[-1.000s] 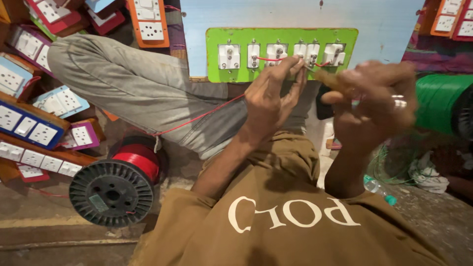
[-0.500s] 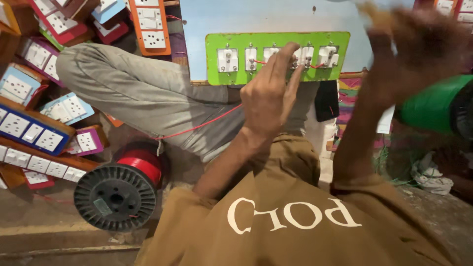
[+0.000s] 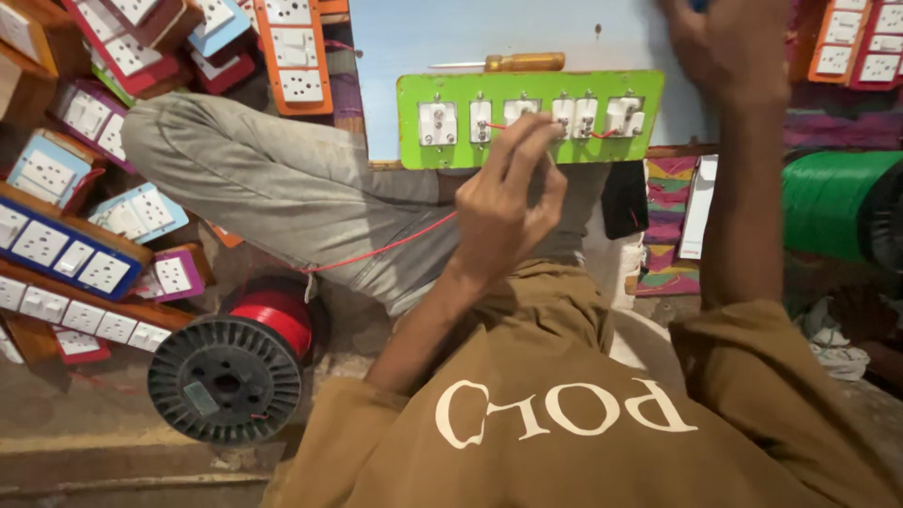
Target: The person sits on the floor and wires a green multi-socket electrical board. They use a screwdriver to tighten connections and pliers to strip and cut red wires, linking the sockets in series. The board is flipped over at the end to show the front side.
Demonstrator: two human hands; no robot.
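Cluttered floor space surrounds us, with stacks of finished switch boards (image 3: pixel 71 249) in wooden frames piled on the left, and a pale blue board (image 3: pixel 414 38) lies across our lap as a work surface. On it rests the green switch panel (image 3: pixel 530 118), back side up, so that its row of white switch bodies and screw terminals shows, just near of a screwdriver (image 3: pixel 499 63) with a yellow handle. Our left hand (image 3: pixel 503 202) is at the panel's middle, fingertips pressed together on a thin red wire (image 3: pixel 376 249) that runs down across our knee toward a black spool of red wire (image 3: pixel 235 372) on the floor. Our right hand (image 3: pixel 729 42) is raised at the far right edge of view, partly cut off, and we cannot tell whether it grips anything. A big green spool (image 3: pixel 837 202) sits to the right. We judge that the step in hand is linking the terminals with the red wire; the next move would call for seating the wire end under a terminal screw and tightening it, which needs the screwdriver.
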